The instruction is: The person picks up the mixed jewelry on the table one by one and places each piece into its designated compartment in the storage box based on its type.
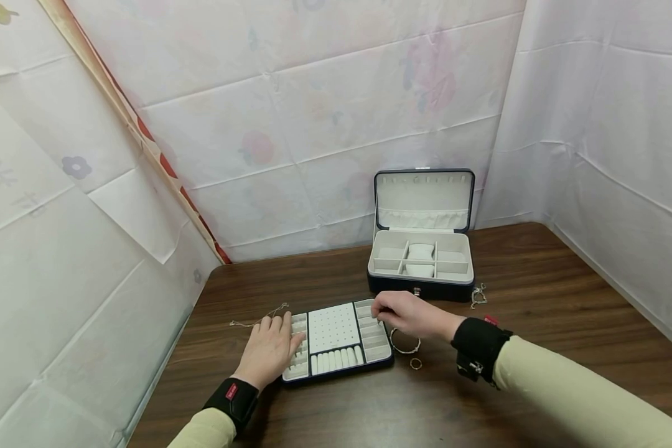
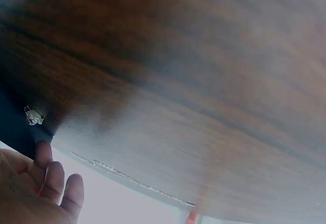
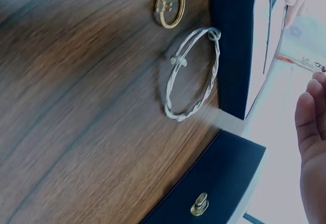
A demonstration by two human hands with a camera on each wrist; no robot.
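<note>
A flat dark jewellery tray (image 1: 336,339) with white compartments lies on the wooden table (image 1: 537,386). My left hand (image 1: 269,348) rests flat on the tray's left edge, fingers straight. My right hand (image 1: 406,314) is at the tray's far right corner, fingers bent down onto the compartments; I see nothing in it. Just right of the tray lie a silver bracelet (image 1: 406,346) (image 3: 193,74) and a gold ring (image 1: 415,363) (image 3: 170,6). The right wrist view shows my fingers (image 3: 311,142) beside the tray's dark side (image 3: 237,46).
An open dark jewellery box (image 1: 421,258) with a metal latch (image 3: 199,204) stands behind the tray. A thin chain necklace (image 1: 257,318) (image 2: 132,179) lies left of the tray, more jewellery (image 1: 478,296) right of the box. White sheets wall in the table.
</note>
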